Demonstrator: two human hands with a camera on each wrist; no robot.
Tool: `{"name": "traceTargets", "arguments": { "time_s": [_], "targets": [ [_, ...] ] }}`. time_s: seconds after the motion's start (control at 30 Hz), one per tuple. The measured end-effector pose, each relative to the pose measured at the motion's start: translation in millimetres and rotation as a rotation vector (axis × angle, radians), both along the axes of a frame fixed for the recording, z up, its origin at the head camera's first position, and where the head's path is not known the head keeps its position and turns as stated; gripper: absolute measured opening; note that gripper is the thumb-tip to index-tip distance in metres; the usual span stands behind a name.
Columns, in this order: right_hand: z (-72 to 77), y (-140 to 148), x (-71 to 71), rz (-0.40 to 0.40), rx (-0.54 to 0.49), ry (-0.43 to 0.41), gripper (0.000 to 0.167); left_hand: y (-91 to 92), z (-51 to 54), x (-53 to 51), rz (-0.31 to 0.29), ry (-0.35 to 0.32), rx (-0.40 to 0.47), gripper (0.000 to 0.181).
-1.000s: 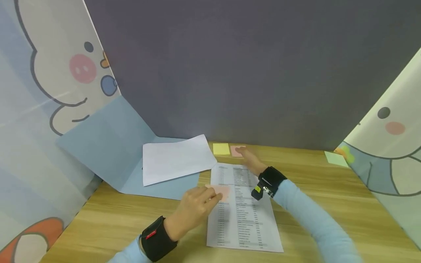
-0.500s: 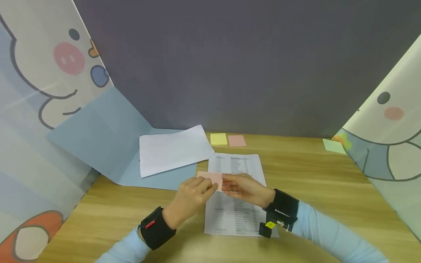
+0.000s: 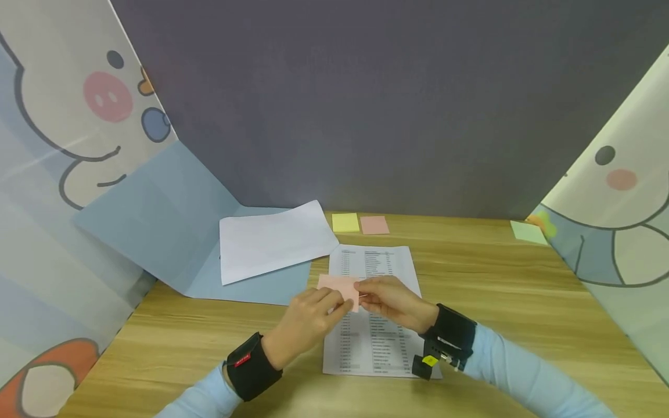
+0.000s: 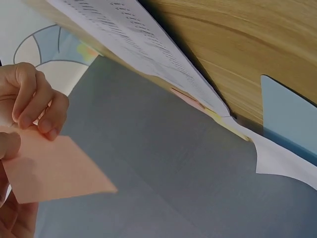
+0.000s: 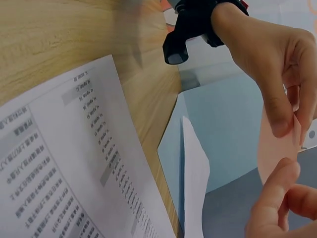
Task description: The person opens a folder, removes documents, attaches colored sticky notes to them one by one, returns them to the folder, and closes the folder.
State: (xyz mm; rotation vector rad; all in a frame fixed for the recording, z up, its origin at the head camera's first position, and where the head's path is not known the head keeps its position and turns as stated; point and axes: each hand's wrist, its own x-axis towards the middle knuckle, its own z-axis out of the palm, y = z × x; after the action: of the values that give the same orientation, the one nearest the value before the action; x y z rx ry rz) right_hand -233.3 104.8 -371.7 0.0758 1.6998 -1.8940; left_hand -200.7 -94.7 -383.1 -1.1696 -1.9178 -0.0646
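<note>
A pink sticky note [image 3: 337, 283] is held between both hands above a printed sheet [image 3: 384, 348] in the head view. My left hand [image 3: 307, 322] pinches it, with the thumb on its face. At the note's right edge, my right hand [image 3: 394, 301] grips it between thumb and fingers. The right wrist view shows the left thumb pressed on the note [image 5: 275, 148] and the right thumb tip at its lower end. In the left wrist view the note [image 4: 59, 171] looks flat, and part of it is covered by fingers.
An open blue folder [image 3: 162, 220] with blank white paper [image 3: 274, 241] on it stands at left. Yellow [image 3: 345, 223] and pink [image 3: 374, 225] sticky pads lie along the dark back panel [image 3: 366, 104]. A pale green pad [image 3: 528, 232] lies at the far right.
My right hand has come back from the pink pad near the back panel to the held note, and now grips its right edge. The left hand kept hold throughout.
</note>
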Motion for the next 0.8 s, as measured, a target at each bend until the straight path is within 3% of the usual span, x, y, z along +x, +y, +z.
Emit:
{"name": "traceTargets", "arguments": {
  "time_s": [0.23,0.33,0.4,0.5,0.6,0.7,0.8],
  "targets": [
    [0.3,9,-2.1,0.038,0.032,0.115,0.034,1.7,0.4,2.6,0.001,-0.08,0.004,0.02],
    [-2.5,14,-5.3,0.068,0.09,0.227,0.031,0.0,2.7,2.5,-0.021,-0.152,0.07,0.02],
    [-4.8,17,-7.2,0.087,0.144,0.309,0.03,-3.1,4.7,0.2,-0.026,-0.211,0.161,0.019],
    [-7.0,20,-6.8,0.124,0.21,0.403,0.03,-9.5,8.0,-7.4,0.027,-0.346,0.329,0.015],
    [-9.2,20,-3.8,0.161,0.254,0.466,0.03,-15.7,11.8,-14.9,0.138,-0.565,0.459,0.013],
    [-10.6,18,-0.2,0.185,0.279,0.498,0.029,-20.7,13.3,-18.1,0.235,-0.804,0.511,0.016],
    [-11.3,16,2.8,0.195,0.29,0.515,0.027,-23.5,11.6,-18.5,0.28,-0.94,0.52,0.017]
  ]
}}
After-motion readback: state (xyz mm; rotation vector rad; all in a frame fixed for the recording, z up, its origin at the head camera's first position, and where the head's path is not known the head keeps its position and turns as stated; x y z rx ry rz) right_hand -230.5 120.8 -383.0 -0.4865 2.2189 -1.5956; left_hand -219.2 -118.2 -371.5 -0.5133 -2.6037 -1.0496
